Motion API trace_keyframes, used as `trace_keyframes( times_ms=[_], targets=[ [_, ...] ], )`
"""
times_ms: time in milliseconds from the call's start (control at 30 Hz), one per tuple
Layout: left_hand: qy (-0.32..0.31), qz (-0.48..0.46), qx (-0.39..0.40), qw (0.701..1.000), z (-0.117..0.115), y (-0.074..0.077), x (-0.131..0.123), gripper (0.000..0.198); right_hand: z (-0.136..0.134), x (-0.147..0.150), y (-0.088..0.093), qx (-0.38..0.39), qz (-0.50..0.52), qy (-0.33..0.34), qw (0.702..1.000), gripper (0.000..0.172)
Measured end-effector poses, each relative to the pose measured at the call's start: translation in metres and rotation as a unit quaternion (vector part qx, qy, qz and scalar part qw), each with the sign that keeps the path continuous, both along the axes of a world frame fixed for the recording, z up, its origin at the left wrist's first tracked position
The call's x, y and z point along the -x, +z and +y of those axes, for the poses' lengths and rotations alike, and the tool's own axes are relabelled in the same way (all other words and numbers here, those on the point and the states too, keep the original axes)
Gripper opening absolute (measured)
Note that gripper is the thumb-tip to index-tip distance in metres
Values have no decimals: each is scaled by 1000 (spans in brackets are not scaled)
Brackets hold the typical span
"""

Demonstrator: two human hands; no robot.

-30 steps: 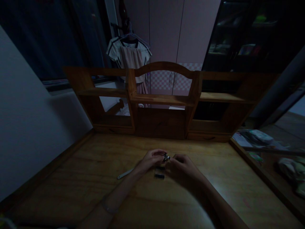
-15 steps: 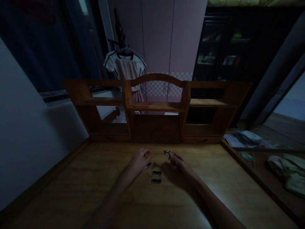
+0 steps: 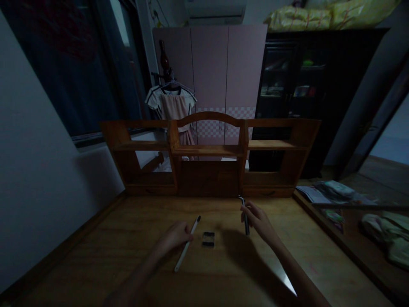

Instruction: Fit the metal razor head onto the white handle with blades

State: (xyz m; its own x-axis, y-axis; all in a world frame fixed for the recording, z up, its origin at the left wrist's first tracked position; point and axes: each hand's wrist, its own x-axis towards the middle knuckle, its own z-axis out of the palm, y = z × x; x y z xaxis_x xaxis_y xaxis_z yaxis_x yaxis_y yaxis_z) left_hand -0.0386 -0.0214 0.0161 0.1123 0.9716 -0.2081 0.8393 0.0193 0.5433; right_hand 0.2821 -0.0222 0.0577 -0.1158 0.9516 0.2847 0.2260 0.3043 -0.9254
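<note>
Hands [image 3: 175,237], stick [image 3: 188,245], razor [image 3: 245,221] above wooden desk [image 3: 128,238]; pink wardrobe [image 3: 211,68]

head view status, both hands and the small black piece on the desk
Left hand shut on white stick. Right hand shut on slim metal tool. Small black piece flat on desk between them, untouched. Nothing blocking it.

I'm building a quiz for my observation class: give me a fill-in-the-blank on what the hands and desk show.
The left hand holds a long ___ stick.
The small black piece lies ___ the two hands.
The right hand grips a slim metal tool over the ___ desk.
Missing words: white; between; wooden.
</note>
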Motion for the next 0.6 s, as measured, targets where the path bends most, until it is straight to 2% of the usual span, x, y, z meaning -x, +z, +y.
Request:
trace_keyframes(
  times_ms=[33,100,267,433,500,600],
  targets=[
    [3,-49,53,997,4,-3,-7,25,-6,-9,2,-4,-14,-10,1000,34],
    [-7,-144,108,984,10,-9,-21,28,-17,-30,4,-12,-44,-30,999,33],
    [-44,-235,152,959,19,-16,-63,29,-41,-88,-3,-13,-139,-90,986,34],
    [-82,-297,194,931,16,-4,-130,22,-58,-153,-11,1,-259,-158,953,37],
    [-80,-300,196,930,14,4,-164,17,-60,-177,-15,5,-317,-199,927,37],
    [-113,-313,203,921,13,15,-217,14,-58,-204,-23,19,-400,-238,885,38]
  ],
)
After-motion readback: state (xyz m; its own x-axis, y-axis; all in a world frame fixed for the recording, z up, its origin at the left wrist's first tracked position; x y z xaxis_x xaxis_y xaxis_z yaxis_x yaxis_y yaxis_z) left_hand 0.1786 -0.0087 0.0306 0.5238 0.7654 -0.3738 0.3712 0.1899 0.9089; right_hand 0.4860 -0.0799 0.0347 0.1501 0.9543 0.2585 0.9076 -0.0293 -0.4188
